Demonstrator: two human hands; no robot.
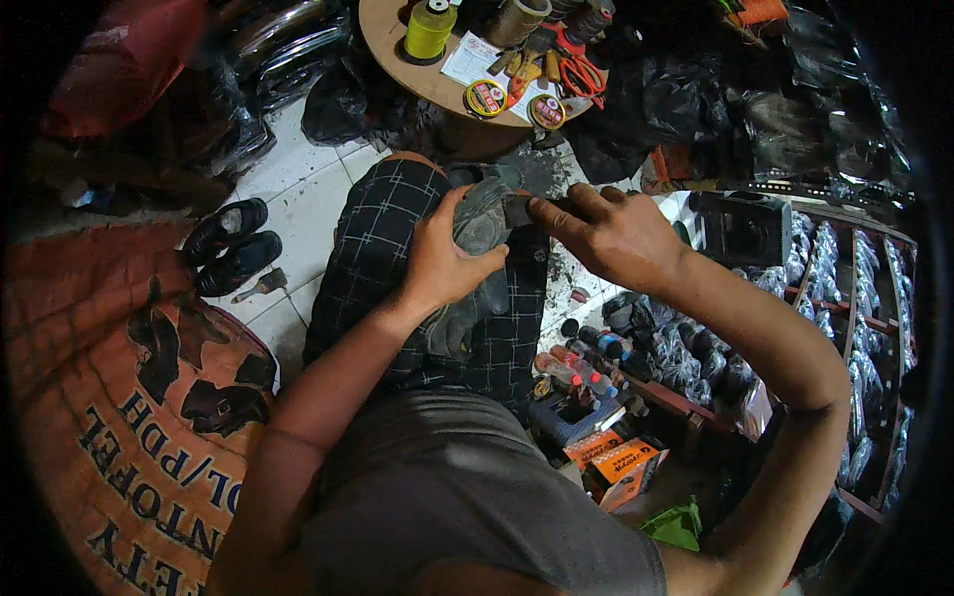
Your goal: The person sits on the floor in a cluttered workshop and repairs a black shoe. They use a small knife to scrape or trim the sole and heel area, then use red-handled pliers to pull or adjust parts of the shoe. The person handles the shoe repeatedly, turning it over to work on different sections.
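A worn grey shoe (479,226) rests on my lap, over checked dark trousers (378,248). My left hand (442,260) wraps around the shoe's middle and presses it against my thigh. My right hand (608,230) is closed on a small dark tool (517,209), its tip touching the shoe's upper edge. What kind of tool it is cannot be made out.
A round wooden table (393,45) ahead carries a yellow thread spool (429,28), red scissors (579,72) and round polish tins (485,97). A pair of black shoes (231,246) lies on the white tiles at left. Small bottles (581,372) and orange boxes (616,462) sit at right.
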